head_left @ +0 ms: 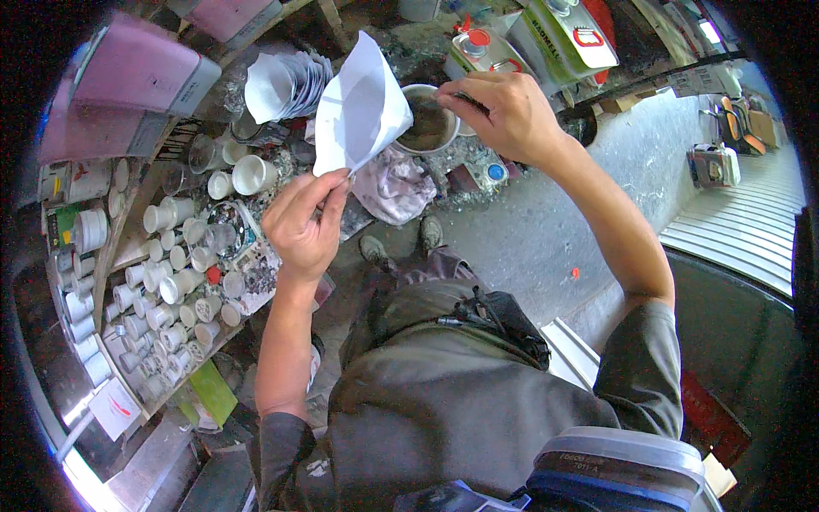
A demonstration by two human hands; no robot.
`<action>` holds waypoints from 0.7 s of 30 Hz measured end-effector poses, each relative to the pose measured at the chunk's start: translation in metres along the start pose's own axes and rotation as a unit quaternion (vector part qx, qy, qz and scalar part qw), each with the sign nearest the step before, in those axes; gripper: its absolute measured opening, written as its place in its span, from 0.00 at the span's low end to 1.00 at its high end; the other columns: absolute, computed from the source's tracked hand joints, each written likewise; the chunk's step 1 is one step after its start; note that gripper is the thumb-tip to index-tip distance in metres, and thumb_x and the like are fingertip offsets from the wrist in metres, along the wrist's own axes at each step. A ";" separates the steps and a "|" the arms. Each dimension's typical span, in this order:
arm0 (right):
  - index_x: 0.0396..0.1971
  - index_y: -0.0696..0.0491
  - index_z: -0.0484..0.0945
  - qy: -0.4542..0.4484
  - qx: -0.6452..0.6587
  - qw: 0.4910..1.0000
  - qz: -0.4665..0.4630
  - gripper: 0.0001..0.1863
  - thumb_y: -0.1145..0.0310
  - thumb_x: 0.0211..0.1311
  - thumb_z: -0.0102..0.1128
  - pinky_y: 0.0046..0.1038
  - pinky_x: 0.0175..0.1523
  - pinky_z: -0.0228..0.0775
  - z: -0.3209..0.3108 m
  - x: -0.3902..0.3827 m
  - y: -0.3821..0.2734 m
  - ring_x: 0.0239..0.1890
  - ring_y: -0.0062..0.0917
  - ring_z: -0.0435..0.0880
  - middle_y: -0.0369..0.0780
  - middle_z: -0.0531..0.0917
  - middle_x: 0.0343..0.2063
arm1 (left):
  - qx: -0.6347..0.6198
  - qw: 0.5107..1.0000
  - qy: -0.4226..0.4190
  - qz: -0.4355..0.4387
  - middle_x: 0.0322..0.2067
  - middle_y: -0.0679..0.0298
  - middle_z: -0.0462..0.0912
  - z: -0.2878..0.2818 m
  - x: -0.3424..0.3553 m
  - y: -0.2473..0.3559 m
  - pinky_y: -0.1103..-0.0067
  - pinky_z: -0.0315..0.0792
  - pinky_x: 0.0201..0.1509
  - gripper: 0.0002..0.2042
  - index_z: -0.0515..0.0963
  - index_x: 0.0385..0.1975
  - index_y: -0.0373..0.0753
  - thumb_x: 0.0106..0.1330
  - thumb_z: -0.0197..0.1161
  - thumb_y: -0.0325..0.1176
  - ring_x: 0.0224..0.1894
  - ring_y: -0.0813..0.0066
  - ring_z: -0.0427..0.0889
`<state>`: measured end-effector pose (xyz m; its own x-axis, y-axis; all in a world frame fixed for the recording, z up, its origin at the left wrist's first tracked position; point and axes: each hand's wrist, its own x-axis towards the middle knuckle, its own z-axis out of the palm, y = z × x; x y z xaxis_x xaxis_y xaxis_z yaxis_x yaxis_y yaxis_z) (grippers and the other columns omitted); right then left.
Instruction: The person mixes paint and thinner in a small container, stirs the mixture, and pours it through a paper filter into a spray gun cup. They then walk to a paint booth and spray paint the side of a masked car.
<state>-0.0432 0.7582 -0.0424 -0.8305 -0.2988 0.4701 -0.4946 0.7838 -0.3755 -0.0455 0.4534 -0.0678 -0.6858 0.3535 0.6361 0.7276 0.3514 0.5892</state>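
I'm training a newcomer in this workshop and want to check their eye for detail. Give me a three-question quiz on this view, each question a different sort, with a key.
1. Which hand holds the white paper cone?
2. True or false: a stack of similar cones lies to the left of the round pot.
3. Fill in: the can just beyond the pot has a round cap coloured ____.

Key: 1. the left hand; 2. true; 3. red.

Pot rim (421, 87), seemingly partly behind paper cone (363, 107).
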 end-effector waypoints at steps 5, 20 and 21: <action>0.36 0.54 0.86 -0.056 0.016 0.998 0.031 0.12 0.60 0.67 0.63 0.41 0.35 0.76 0.003 0.001 -0.001 0.29 0.44 0.84 0.46 0.85 0.26 | 0.000 1.000 0.009 -0.004 0.28 0.59 0.86 -0.002 0.001 0.003 0.78 0.73 0.29 0.07 0.86 0.37 0.35 0.60 0.74 0.24 0.25 0.69 0.82; 0.39 0.56 0.86 -0.034 -0.011 0.999 0.020 0.11 0.64 0.66 0.65 0.37 0.32 0.74 0.004 0.002 0.002 0.25 0.40 0.83 0.47 0.84 0.24 | 0.011 0.999 0.003 0.036 0.28 0.60 0.86 -0.003 0.003 0.000 0.77 0.74 0.29 0.07 0.86 0.37 0.36 0.60 0.74 0.25 0.25 0.69 0.82; 0.39 0.56 0.86 -0.048 -0.039 0.997 0.036 0.11 0.65 0.66 0.65 0.37 0.32 0.74 0.003 0.002 0.002 0.24 0.40 0.82 0.47 0.84 0.23 | 0.012 1.000 0.001 0.028 0.28 0.60 0.86 -0.004 0.003 0.000 0.77 0.74 0.29 0.07 0.86 0.36 0.37 0.60 0.74 0.25 0.26 0.69 0.83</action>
<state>-0.0464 0.7575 -0.0447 -0.8854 -0.2879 0.3650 -0.4148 0.8437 -0.3407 -0.0475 0.4509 -0.0643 -0.6436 0.3725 0.6686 0.7646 0.3524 0.5397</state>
